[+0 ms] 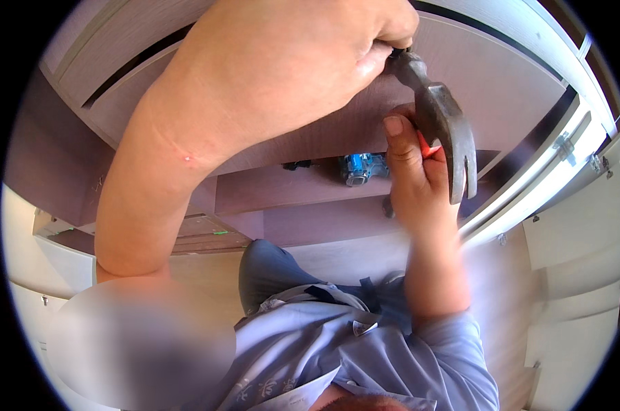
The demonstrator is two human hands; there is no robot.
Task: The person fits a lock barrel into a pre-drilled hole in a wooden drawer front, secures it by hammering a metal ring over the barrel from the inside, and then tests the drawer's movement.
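My right hand (419, 171) is wrapped round the red handle of a claw hammer (441, 113), thumb pointing up along it. The steel head is worn, and its claw curves back toward me. My left hand (344, 41) reaches up and across, close to a grey-purple wooden panel (495, 75). Its fingers are closed on a small dark thing, mostly hidden, which I cannot name. The hammer's striking face is right at those fingertips; whether it touches the dark thing is unclear.
Below the panel, a blue power tool (360, 169) lies on a cabinet shelf (255, 194). White cabinet doors (570, 181) with metal hinges stand at the right. More pale panels (56, 253) line the left. My bent knee (269, 270) is just in front of the cabinet base.
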